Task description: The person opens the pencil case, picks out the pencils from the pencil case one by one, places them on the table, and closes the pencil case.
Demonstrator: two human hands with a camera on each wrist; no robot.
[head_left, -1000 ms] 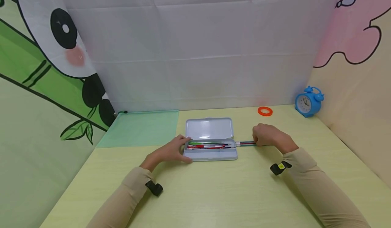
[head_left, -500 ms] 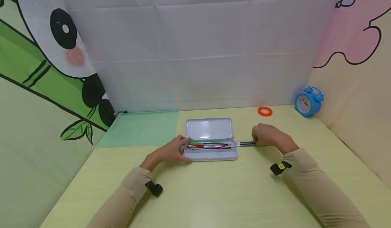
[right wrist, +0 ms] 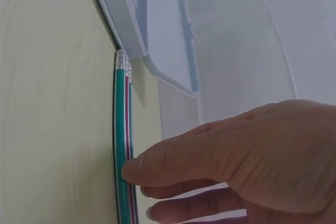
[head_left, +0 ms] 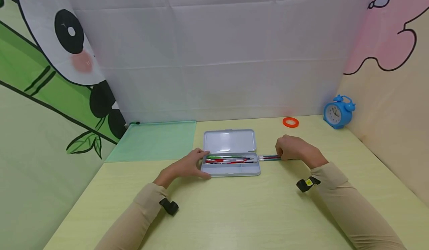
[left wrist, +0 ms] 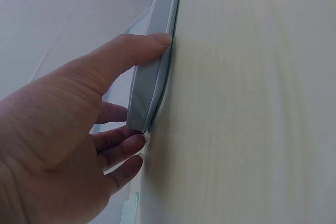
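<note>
On the worktop [head_left: 234, 209], the left hand [head_left: 191, 164] grips the open pencil case [head_left: 231, 170] at one end, presumably steadying it; the right hand [head_left: 293, 147] pinches pencils [right wrist: 121, 108] (metal-banded ends facing the case).

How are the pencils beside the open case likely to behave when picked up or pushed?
The pencils look straight and slim, so probably stiff and light. Lying side by side with no band visible, they may fan out or roll apart when lifted. Pushed toward the nearby case, they might bump it.
</note>
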